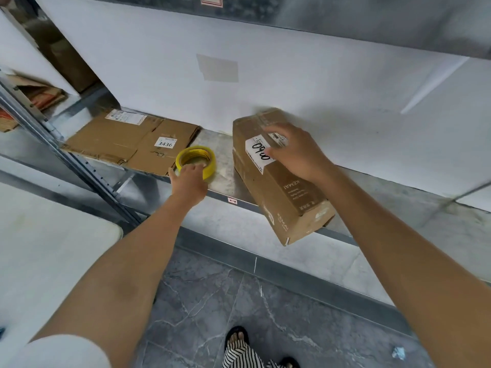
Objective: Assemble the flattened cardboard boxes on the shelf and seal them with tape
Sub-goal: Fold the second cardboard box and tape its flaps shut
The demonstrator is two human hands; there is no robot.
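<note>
The box (281,187) overhangs the shelf (225,181) edge; left hand (188,181) grips tape roll (210,168).

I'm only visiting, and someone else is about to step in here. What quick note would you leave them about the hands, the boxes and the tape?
Left hand: fingers curl over the near rim of the yellow tape roll, which lies on the shelf.
Right hand: rests on top of the assembled box, which sits askew and overhangs the shelf's front edge.
Flattened boxes: lying on the shelf, left of the tape.
Done: one box folded into shape; I cannot tell if it is taped.
Left: tape this box if needed, then assemble and seal the flat ones.
</note>
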